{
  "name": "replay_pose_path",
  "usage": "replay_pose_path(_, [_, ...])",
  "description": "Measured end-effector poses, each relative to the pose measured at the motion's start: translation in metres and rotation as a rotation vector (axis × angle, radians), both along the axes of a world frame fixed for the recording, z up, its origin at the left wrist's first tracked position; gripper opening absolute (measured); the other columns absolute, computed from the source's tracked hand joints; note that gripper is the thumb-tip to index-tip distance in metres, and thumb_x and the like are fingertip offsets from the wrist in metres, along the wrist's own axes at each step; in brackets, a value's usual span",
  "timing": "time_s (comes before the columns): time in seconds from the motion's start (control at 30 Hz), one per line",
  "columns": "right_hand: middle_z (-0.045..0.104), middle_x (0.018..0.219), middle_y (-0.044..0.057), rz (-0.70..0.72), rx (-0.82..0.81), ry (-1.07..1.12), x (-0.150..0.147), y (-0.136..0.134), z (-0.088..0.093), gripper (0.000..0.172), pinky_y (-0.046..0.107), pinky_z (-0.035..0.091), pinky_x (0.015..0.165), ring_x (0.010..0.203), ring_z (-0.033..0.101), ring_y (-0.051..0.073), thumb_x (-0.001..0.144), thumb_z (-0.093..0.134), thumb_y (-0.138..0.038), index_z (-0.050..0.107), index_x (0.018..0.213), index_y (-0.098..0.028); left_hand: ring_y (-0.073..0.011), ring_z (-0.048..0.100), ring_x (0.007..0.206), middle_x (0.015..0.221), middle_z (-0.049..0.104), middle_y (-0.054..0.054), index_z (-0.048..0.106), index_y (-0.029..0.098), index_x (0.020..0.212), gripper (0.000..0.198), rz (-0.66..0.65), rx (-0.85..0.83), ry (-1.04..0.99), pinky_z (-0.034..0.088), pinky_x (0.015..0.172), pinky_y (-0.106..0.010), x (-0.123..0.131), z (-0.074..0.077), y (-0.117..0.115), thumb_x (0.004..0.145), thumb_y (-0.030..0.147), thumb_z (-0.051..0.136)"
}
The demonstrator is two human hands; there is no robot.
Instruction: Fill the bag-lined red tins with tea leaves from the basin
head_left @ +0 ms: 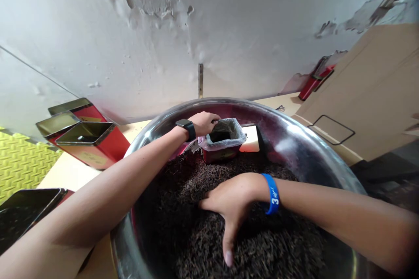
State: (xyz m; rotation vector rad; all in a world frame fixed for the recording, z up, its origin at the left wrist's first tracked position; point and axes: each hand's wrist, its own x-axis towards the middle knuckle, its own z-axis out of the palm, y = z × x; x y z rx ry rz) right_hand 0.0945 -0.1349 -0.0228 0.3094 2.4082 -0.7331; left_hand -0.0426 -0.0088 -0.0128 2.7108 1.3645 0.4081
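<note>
A wide metal basin [327, 157] holds a heap of dark, dry loose leaves [209, 235] that look like tea. Inside it, at the far side, stands a red tin [221, 154] lined with a clear plastic bag [240, 136] folded over its rim. My left hand [203, 123], with a black watch at the wrist, grips the tin's left rim and the bag there. Nearer to me, my right hand [234, 196] lies palm down on the leaves, thumb stretched apart. Its fingertips are partly sunk in the leaves, and a blue wristband circles that wrist.
Several open red tins [98, 146] stand left of the basin, another dark-mouthed tin [29, 209] at lower left. Beside the lined tin is a white-faced object [250, 138]. A cardboard box [369, 91] stands at right, red tins [316, 80] behind it. A peeling wall [229, 30] closes the back.
</note>
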Motion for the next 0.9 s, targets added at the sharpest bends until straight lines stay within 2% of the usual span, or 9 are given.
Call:
replay_pose_path(0.1, [0.064,0.097,0.011,0.058,0.013,0.015,-0.003,0.001,0.002,0.074,0.028,0.041,0.063,0.082,0.059,0.023,0.056,0.062,-0.063,0.057,0.111,-0.013,-0.0174,0.058,0.089,0.103,0.064,-0.003,0.059,0.023,0.11,0.031,0.001,0.0,0.004,0.042,0.078,-0.028,0.0,0.0,0.0,0.086,0.03,0.04])
replay_pose_path(0.17, [0.065,0.088,0.008,0.085,0.092,0.084,-0.003,0.002,0.004,0.056,0.026,0.037,0.058,0.074,0.058,0.019,0.066,0.058,-0.056,0.06,0.104,-0.015,-0.0175,0.058,0.088,0.102,0.064,-0.004,0.058,0.023,0.11,0.032,-0.005,0.011,0.001,0.042,0.077,-0.028,0.0,0.0,0.001,0.085,0.033,0.041])
replay_pose_path(0.3, [0.064,0.077,0.004,0.027,0.256,0.284,0.004,0.013,0.02,0.037,0.025,0.031,0.054,0.063,0.054,0.015,0.075,0.054,-0.048,0.061,0.096,-0.018,-0.0175,0.058,0.085,0.1,0.065,-0.004,0.059,0.024,0.109,0.037,-0.013,-0.007,-0.007,0.042,0.073,-0.026,0.0,0.0,0.002,0.082,0.045,0.044])
replay_pose_path(0.43, [0.064,0.084,0.004,-0.189,0.375,0.488,0.024,0.036,0.047,0.036,0.025,0.035,0.059,0.067,0.054,0.014,0.077,0.053,-0.044,0.057,0.102,-0.019,-0.0176,0.058,0.083,0.099,0.065,-0.005,0.059,0.023,0.109,0.045,-0.033,-0.045,-0.022,0.041,0.07,-0.026,0.0,0.001,0.002,0.079,0.053,0.046])
replay_pose_path(0.57, [0.063,0.091,0.006,-0.515,0.662,0.75,0.052,0.061,0.069,0.04,0.028,0.039,0.065,0.075,0.056,0.017,0.079,0.049,-0.047,0.054,0.105,-0.018,-0.0177,0.057,0.077,0.092,0.065,-0.005,0.061,0.022,0.103,0.043,-0.036,-0.066,0.011,0.04,0.064,-0.027,0.001,0.004,0.0,0.077,0.054,0.047])
replay_pose_path(0.67, [0.063,0.083,0.005,-0.708,0.886,0.905,0.067,0.074,0.074,0.041,0.029,0.04,0.063,0.07,0.056,0.017,0.079,0.048,-0.051,0.054,0.103,-0.018,-0.0184,0.056,0.077,0.092,0.064,-0.005,0.06,0.023,0.104,0.054,-0.032,-0.087,0.019,0.04,0.064,-0.028,0.002,0.007,-0.002,0.073,0.065,0.045])
replay_pose_path(0.73, [0.062,0.086,0.007,-0.814,0.985,0.997,0.07,0.079,0.071,0.044,0.03,0.04,0.065,0.073,0.056,0.018,0.079,0.046,-0.052,0.053,0.106,-0.018,-0.0184,0.056,0.077,0.092,0.064,-0.004,0.059,0.024,0.106,0.058,-0.041,-0.097,0.013,0.04,0.065,-0.028,0.002,0.008,-0.004,0.071,0.068,0.045])
replay_pose_path(0.8, [0.062,0.089,0.008,-0.86,0.942,1.005,0.068,0.083,0.063,0.044,0.031,0.041,0.068,0.077,0.056,0.019,0.08,0.045,-0.051,0.052,0.109,-0.018,-0.0181,0.056,0.075,0.09,0.064,-0.003,0.059,0.025,0.104,0.055,-0.043,-0.094,0.009,0.039,0.063,-0.028,0.002,0.008,-0.004,0.071,0.067,0.045])
replay_pose_path(0.9, [0.062,0.099,0.009,-0.719,0.685,0.802,0.061,0.088,0.047,0.046,0.033,0.042,0.075,0.087,0.056,0.021,0.078,0.05,-0.05,0.053,0.112,-0.019,-0.0172,0.055,0.071,0.087,0.064,-0.004,0.061,0.023,0.099,0.044,-0.029,-0.074,0.029,0.038,0.06,-0.027,0.002,0.006,-0.002,0.074,0.058,0.049])
